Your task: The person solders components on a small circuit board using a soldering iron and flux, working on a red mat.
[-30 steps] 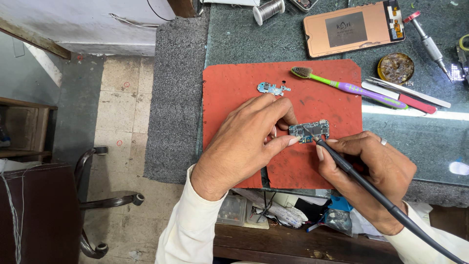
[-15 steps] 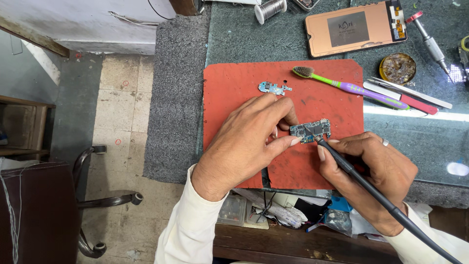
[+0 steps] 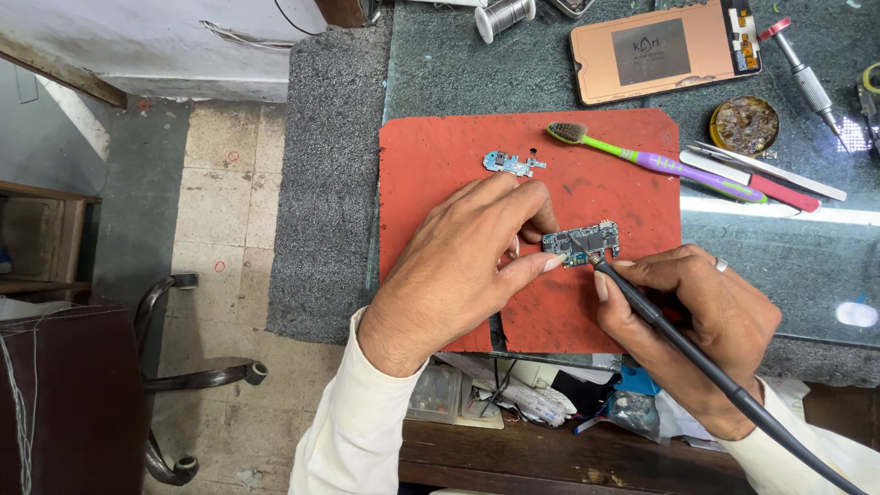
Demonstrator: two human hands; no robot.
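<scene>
The left hand (image 3: 463,266) pinches a small circuit board (image 3: 581,244) by its left end, holding it flat on the red mat (image 3: 431,165). The right hand (image 3: 697,316) is closed around a black soldering iron (image 3: 678,339), whose tip seems to touch the board. A smaller board piece (image 3: 511,163) lies at eleven o'clock from it, a toothbrush (image 3: 660,163) at one o'clock.

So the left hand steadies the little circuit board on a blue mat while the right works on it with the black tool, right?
Not quite: the mat is red, not blue, as the head view shows. The left hand does steady the circuit board while the right hand applies the black tool.
</scene>
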